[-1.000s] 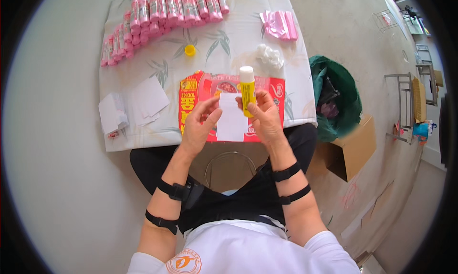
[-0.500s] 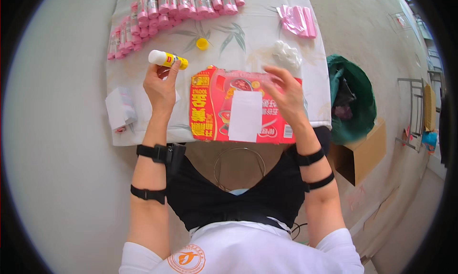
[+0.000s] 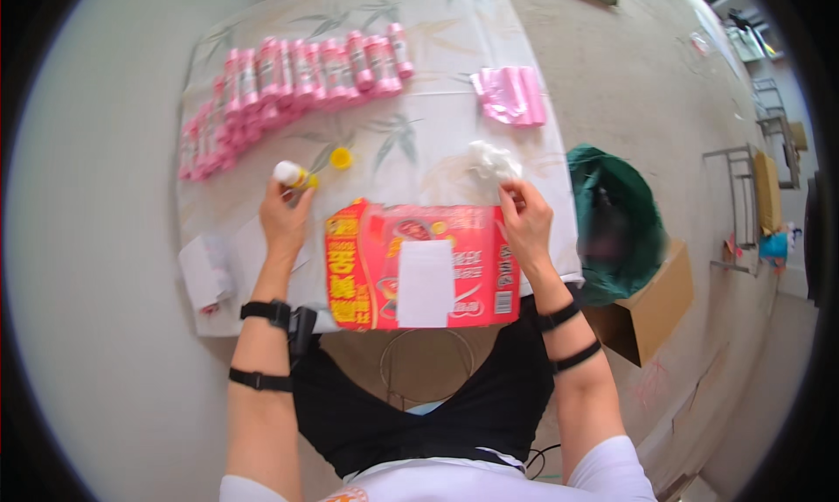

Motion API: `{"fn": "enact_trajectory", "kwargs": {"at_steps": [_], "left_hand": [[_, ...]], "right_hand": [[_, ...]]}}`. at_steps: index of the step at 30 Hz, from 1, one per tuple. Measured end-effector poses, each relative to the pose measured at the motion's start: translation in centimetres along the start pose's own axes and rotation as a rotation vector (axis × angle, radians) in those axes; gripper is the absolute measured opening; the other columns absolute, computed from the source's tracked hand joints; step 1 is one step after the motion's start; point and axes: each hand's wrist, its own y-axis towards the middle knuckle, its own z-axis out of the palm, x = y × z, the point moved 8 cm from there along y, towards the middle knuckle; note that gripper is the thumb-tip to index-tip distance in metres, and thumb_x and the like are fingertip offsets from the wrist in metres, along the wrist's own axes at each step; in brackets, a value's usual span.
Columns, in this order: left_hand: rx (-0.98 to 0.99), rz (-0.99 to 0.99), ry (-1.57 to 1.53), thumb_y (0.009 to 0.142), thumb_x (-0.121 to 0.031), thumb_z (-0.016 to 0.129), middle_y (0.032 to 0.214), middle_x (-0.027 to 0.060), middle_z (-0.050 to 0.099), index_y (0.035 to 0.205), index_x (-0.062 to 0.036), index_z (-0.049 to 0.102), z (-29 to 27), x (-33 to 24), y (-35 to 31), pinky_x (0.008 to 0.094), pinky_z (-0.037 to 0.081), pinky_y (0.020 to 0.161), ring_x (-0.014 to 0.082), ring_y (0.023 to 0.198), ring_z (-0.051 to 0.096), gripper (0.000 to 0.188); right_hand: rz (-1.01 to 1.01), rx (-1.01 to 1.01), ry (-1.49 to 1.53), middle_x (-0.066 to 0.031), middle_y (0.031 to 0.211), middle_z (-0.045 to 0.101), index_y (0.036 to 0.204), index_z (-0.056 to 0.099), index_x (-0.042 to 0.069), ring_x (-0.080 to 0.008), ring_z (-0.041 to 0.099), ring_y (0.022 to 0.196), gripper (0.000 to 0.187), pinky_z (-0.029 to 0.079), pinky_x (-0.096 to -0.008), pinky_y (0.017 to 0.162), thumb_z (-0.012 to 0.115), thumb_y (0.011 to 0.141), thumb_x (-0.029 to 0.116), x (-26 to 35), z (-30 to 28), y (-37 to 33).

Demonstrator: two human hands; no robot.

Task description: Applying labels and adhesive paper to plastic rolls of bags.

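My left hand [image 3: 285,221] is closed around a glue stick [image 3: 295,175] with a white end and a yellow body, held above the table's left part. A yellow round cap [image 3: 341,159] lies just beyond it. My right hand [image 3: 529,227] is at the near edge of a heap of crumpled white pieces [image 3: 495,161], thumb and fingers drawn together; whatever is between the fingertips is too small to make out. Between my hands, a red and yellow printed cardboard sheet [image 3: 367,266] lies at the table's near edge. On it rests a blank white paper rectangle [image 3: 426,283].
Pink rolls with printed labels [image 3: 306,74] are piled at the far left. Several flattened pink bags [image 3: 511,96] lie far right. White folded papers [image 3: 205,270] are at the left edge. A green bag [image 3: 616,227] and a cardboard box [image 3: 651,297] stand right of the table.
My right hand has gone from above the cardboard to the white heap, its fingers closing together. My left hand still holds the glue stick, now tilted differently. The whole view has shifted.
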Motion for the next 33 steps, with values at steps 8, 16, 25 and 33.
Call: {"fn": "enact_trajectory", "kwargs": {"at_steps": [8,16,25,33], "left_hand": [[-0.097,-0.125,-0.246,0.089,-0.001,0.057,0.128,0.0134,0.054,0.141,-0.0016,0.037,-1.9,-1.3,-5.1,0.0299,0.050,0.086,0.0190,0.100,0.061,0.056],[-0.044,-0.199,-0.396,0.093,0.000,0.050,0.119,0.0117,0.058,0.136,0.0004,0.041,-1.0,-4.6,-13.2,0.0273,0.050,0.082,0.0144,0.088,0.063,0.044],[0.289,-0.274,-0.764,0.095,-0.005,0.052,0.113,0.0101,0.062,0.130,0.0016,0.048,4.7,-13.3,-12.0,0.0272,0.051,0.081,0.0142,0.090,0.063,0.036],[0.423,-0.387,-1.217,0.091,-0.016,0.066,0.096,0.0005,0.062,0.109,-0.0060,0.059,8.1,-19.1,-6.7,0.0213,0.047,0.072,0.0087,0.083,0.060,0.022]], "right_hand": [[-0.018,-0.451,-0.393,-0.0126,0.092,0.061,0.086,0.067,0.006,-0.0307,0.063,0.080,0.011,0.050,-0.0408,0.070,0.066,0.081,0.016,-1.3,-2.6,12.8],[0.038,-0.204,-0.964,-0.0107,0.094,0.065,0.097,0.065,0.003,-0.0269,0.061,0.098,0.034,0.052,-0.0384,0.080,0.074,0.072,0.025,-1.6,2.5,13.0],[0.100,-0.210,0.307,-0.0070,0.087,0.067,0.093,0.066,0.002,-0.0151,0.060,0.078,0.024,0.049,-0.0298,0.069,0.069,0.082,0.023,1.5,-1.4,9.6],[0.551,0.667,1.212,-0.0095,0.086,0.065,0.102,0.061,-0.002,-0.0088,0.056,0.066,0.030,0.049,-0.0218,0.060,0.061,0.095,0.027,5.6,5.0,-1.6]]}}
